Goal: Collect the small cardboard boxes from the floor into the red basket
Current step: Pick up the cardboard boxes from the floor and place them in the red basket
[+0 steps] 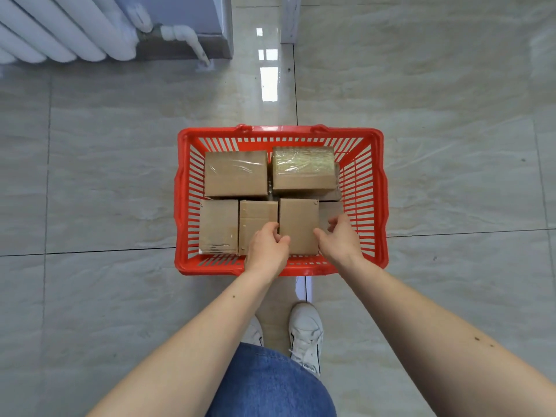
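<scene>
Nearest the camera, a knee in blue denim [270, 383] and two white sneakers [306, 335] stand on the glossy grey tiled floor [105, 182], just short of the near rim of the red basket [379, 200].

Both forearms reach over that near rim. The left hand [266, 248] has its fingers curled around the near left edge of an upright cardboard box [298, 225], and the right hand [338, 237] pinches the same box from its right side, fingers bent over the edge. The box stands in the near row of the basket, toward the near right corner, and looks as if it is being seated in its slot rather than lifted out, though that is a judgement.

To its left in the near row stand two more upright boxes: a taped middle box [257, 219], touching it, and a left box [218, 225] at the near left corner. A further brown surface [330, 210] shows just right of the held box, partly hidden by the right hand; whether it is another box I cannot tell.

In the far row lie two larger boxes, flat: a plastic-wrapped box [236, 173] at the far left and a tape-covered box [303, 168] at the far right, which appears to rest on something beneath it.

No cardboard box lies on the visible floor, so the collecting seems almost done; what remains is likely letting go of this box, unless others lie out of view.

Beyond the basket, a white radiator [60, 28] stands at the far left.
</scene>
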